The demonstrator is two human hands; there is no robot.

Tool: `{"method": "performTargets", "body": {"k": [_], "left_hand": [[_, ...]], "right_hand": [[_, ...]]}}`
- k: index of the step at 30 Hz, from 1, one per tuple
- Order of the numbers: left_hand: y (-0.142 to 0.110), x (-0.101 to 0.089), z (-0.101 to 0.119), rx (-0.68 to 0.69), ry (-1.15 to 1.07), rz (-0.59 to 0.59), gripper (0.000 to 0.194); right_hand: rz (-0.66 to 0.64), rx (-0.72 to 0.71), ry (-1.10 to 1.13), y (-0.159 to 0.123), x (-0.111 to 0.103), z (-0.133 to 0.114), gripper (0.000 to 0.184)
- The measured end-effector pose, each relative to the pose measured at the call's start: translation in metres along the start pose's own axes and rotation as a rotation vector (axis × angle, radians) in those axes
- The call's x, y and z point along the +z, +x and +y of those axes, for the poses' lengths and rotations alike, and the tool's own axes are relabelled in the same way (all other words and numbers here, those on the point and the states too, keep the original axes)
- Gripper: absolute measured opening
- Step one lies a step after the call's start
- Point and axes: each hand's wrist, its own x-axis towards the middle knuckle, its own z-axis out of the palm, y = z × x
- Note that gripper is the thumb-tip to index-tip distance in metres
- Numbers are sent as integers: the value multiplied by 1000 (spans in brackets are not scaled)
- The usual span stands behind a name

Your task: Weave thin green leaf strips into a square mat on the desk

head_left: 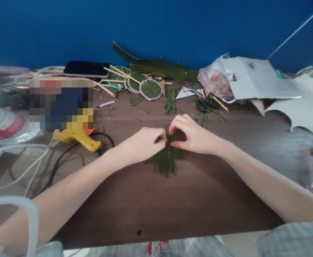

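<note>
A small mat of crossed green leaf strips (167, 162) lies on the brown table, partly hidden under my fingers. My left hand (149, 144) is closed in a pinch at the upper left of the mat, thumb and forefinger on a thin leaf strip. Opposite it, my right hand (190, 134) curls its fingers and thumb around the upper right edge, also pinching at the strips. The exact grip points are small and partly covered. Just beyond the hands lies a separate bundle of cut leaf strips (170, 101).
Behind are round green-filled discs (151, 89), wooden sticks (124, 74), a phone (86, 69), a long leaf (167, 69) and scissors (207, 104). A yellow glue gun (78, 137) with cables lies left. White card (263, 78) and a plastic bag (216, 78) stand right.
</note>
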Motion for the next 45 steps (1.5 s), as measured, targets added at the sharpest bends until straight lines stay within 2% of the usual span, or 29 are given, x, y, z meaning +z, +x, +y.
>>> {"method": "performTargets", "body": {"k": [10,20,26,34,39,45], "left_hand": [[2,2,-4,11,-10,-3,19],[1,1,-2,45,11,6,23],[1,1,-3,47,-17,-10,24],[1,0,-1,41,-16,-15,27],[0,0,-2,36,-77,-39,21],[1,0,-4,112,-40,-35,23]], "right_hand": [[15,-120,67,1,0,-3,11],[5,-136,174,0,-5,-8,7],[40,-36,191,0,-3,-4,5],[4,-74,273,-1,-5,-3,6],[16,-113,272,-1,-4,-2,9],[17,-103,304,0,-5,-3,9]]}}
